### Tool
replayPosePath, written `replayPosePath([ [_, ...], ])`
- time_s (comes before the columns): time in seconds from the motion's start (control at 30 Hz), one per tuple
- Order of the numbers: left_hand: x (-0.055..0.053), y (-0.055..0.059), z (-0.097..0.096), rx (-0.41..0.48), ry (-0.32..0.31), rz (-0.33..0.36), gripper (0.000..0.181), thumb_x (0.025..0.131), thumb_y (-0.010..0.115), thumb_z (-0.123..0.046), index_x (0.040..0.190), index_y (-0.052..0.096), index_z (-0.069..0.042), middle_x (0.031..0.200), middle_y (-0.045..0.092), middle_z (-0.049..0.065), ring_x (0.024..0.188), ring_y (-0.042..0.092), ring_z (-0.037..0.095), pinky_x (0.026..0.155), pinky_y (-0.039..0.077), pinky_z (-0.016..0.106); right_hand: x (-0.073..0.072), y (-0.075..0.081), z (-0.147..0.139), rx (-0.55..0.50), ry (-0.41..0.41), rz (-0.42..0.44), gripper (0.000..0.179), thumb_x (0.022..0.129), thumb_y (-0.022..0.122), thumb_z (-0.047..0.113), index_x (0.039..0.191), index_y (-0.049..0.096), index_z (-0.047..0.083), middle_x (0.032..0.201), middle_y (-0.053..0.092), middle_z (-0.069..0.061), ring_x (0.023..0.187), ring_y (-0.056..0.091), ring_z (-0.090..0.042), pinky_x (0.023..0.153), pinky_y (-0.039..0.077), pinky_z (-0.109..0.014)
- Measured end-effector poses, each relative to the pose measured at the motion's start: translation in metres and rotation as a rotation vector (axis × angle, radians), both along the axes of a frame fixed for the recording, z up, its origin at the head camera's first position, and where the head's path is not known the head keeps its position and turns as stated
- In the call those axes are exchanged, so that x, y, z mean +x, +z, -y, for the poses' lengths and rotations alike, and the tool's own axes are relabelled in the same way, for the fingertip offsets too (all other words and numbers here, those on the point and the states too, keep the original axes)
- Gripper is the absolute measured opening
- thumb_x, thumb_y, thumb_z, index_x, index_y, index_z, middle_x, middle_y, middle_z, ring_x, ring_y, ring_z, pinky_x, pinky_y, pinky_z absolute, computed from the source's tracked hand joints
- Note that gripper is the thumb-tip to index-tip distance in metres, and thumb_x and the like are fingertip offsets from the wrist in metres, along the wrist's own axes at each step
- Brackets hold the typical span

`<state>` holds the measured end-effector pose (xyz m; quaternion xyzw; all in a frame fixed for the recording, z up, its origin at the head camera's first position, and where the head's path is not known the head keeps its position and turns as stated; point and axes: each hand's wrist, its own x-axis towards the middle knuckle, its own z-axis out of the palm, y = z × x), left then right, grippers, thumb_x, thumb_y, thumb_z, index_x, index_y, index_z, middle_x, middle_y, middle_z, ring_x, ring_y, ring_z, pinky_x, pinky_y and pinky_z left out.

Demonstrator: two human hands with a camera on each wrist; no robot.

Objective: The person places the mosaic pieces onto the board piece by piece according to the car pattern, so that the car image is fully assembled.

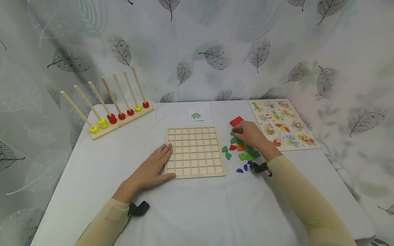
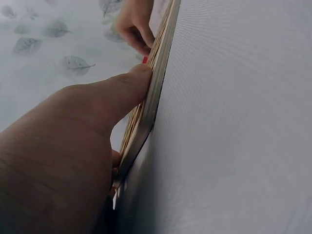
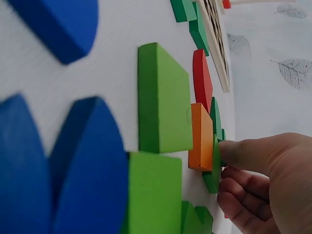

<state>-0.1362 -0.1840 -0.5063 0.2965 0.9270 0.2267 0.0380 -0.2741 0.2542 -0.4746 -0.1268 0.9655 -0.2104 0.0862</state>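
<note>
My left hand [image 1: 154, 167] lies along the left edge of a square wooden grid board [image 1: 195, 152], its thumb at the near corner and its fingers stretched up the side. The left wrist view shows that thumb [image 2: 129, 85] on the board's rim. My right hand [image 1: 250, 135] is over loose coloured blocks right of the board, thumb and fingers bent close together. In the right wrist view its fingertips are right at dark green pieces [image 3: 212, 180], beside an orange block [image 3: 201, 136]; I cannot tell whether they pinch one. A red block [image 1: 236, 121] lies just beyond the fingers.
Light green squares [image 1: 242, 156] and blue half-round pieces [image 1: 239, 170] lie nearer me. Behind the board is a small picture card [image 1: 196, 115]. A pegged bead stand [image 1: 123, 123] is at the back left, an animal puzzle board [image 1: 284, 124] at the back right.
</note>
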Motion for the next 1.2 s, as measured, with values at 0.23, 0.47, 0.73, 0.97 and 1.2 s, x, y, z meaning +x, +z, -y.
replayPosePath([
  [0.23, -0.001, 0.001, 0.000, -0.005, 0.008, 0.013, 0.104, 0.100, 0.068, -0.063, 0.171, 0.025, 0.000, 0.180, 0.017, 0.010, 0.166, 0.010, 0.033, 0.132, 0.019, 0.054, 0.000, 0.001, -0.002, -0.016, 0.014, -0.009, 0.031, 0.101, 0.080, 0.017, 0.130, 0.078, 0.005, 0.116, 0.074, -0.012, 0.103, 0.063, -0.030, 0.099, 0.057, -0.049],
  [0.47, -0.001, 0.002, 0.000, -0.001, 0.013, 0.023, 0.104, 0.100, 0.068, -0.063, 0.171, 0.025, -0.001, 0.180, 0.017, 0.009, 0.166, 0.009, 0.032, 0.132, 0.018, 0.055, 0.002, 0.001, -0.003, -0.064, 0.015, -0.024, 0.033, 0.101, 0.081, 0.019, 0.131, 0.078, 0.006, 0.124, 0.074, -0.013, 0.110, 0.065, -0.031, 0.104, 0.056, -0.052],
  [0.73, 0.000, -0.001, -0.001, -0.001, 0.011, 0.019, 0.105, 0.099, 0.069, -0.064, 0.171, 0.024, -0.001, 0.180, 0.017, 0.011, 0.166, 0.009, 0.034, 0.131, 0.018, 0.055, 0.006, 0.002, -0.001, -0.117, 0.020, -0.067, 0.031, 0.099, 0.082, 0.020, 0.128, 0.080, 0.008, 0.121, 0.074, -0.010, 0.108, 0.065, -0.029, 0.100, 0.058, -0.050],
  [0.97, 0.000, -0.003, -0.001, -0.013, 0.015, 0.022, 0.104, 0.100, 0.068, -0.065, 0.173, 0.023, -0.005, 0.181, 0.015, 0.007, 0.166, 0.007, 0.031, 0.132, 0.016, 0.052, 0.007, 0.005, 0.003, -0.118, 0.054, -0.118, 0.030, 0.100, 0.081, 0.018, 0.129, 0.080, 0.008, 0.115, 0.074, -0.008, 0.106, 0.064, -0.028, 0.096, 0.058, -0.048],
  [1.2, 0.000, 0.000, -0.001, -0.014, 0.001, -0.018, 0.090, 0.106, 0.065, -0.053, 0.171, 0.028, -0.002, 0.179, 0.020, 0.011, 0.166, 0.012, 0.033, 0.132, 0.018, 0.053, 0.009, 0.009, 0.007, -0.115, 0.065, -0.132, 0.031, 0.101, 0.081, 0.019, 0.130, 0.079, 0.009, 0.115, 0.074, -0.008, 0.107, 0.064, -0.028, 0.094, 0.058, -0.048],
])
